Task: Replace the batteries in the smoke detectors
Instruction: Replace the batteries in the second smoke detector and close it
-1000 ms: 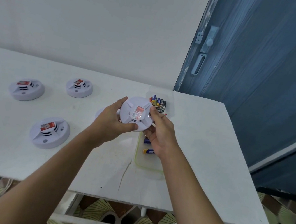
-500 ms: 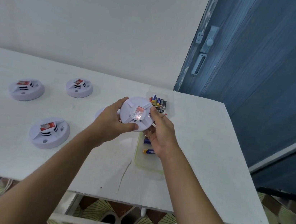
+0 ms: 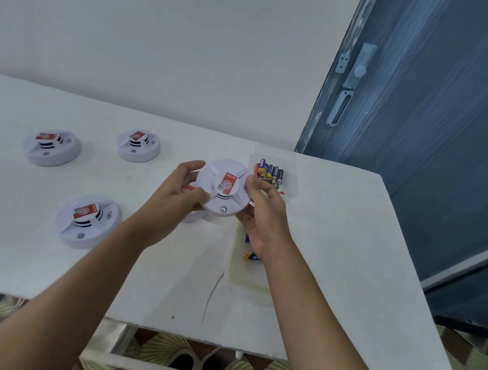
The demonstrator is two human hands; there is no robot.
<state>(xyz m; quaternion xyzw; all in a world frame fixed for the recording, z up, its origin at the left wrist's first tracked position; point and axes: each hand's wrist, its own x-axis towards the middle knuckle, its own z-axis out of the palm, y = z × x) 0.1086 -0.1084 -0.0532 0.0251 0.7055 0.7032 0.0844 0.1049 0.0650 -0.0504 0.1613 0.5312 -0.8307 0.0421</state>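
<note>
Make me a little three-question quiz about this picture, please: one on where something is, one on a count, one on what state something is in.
1. Where do the upright batteries stand?
A. In a clear container just beyond the held detector
B. On the floor
C. On a shelf

2. How many other detectors lie in full view on the table, left of the held detector?
A. One
B. Three
C. Six

3. How is the held detector supported?
A. It lies flat on the table
B. It hangs from a cord
C. The left hand and the right hand grip its rim

Answers: 1 A, the batteries show past its far edge, inside the container. 2 B, three white discs with red labels lie there. 3 C, fingers curl round opposite sides, lifting it off the table.
</note>
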